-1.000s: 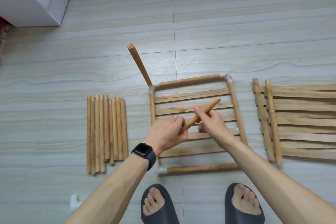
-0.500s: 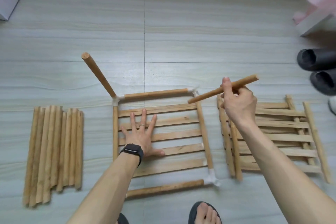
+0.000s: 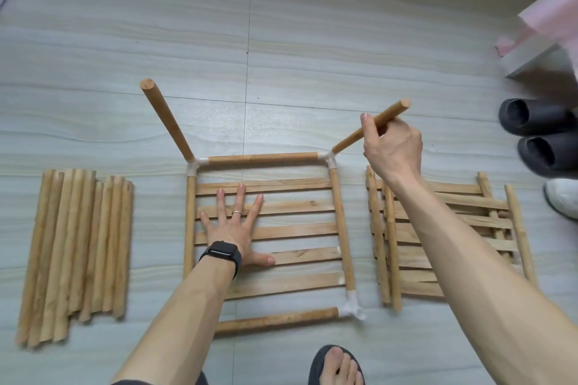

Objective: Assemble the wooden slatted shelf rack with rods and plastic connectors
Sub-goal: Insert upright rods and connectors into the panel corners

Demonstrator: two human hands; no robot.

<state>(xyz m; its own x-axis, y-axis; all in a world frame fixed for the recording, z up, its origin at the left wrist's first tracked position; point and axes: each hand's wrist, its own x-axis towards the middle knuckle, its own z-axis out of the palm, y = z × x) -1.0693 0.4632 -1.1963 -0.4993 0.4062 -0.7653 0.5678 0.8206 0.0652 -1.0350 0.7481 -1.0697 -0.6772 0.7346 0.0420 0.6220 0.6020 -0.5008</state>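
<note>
A slatted wooden shelf frame [image 3: 339, 222] lies flat on the floor in the middle. White plastic connectors sit at its far left [image 3: 193, 164], far right [image 3: 329, 159] and near right [image 3: 352, 309] corners. One rod [image 3: 165, 117] stands up from the far left connector. My right hand [image 3: 391, 147] grips a second rod [image 3: 369, 126] whose lower end sits at the far right connector. My left hand [image 3: 233, 225] presses flat on the slats with fingers spread.
A bundle of loose rods [image 3: 78, 253] lies on the floor at the left. More slatted panels [image 3: 469, 206] are stacked at the right. Dark slippers [image 3: 538, 134] and a white shoe [image 3: 563, 200] stand at the far right. My foot [image 3: 336, 366] is near the frame's front.
My right hand has brought the rod's lower end down to the far right corner connector. My left hand stays flat on the slats.
</note>
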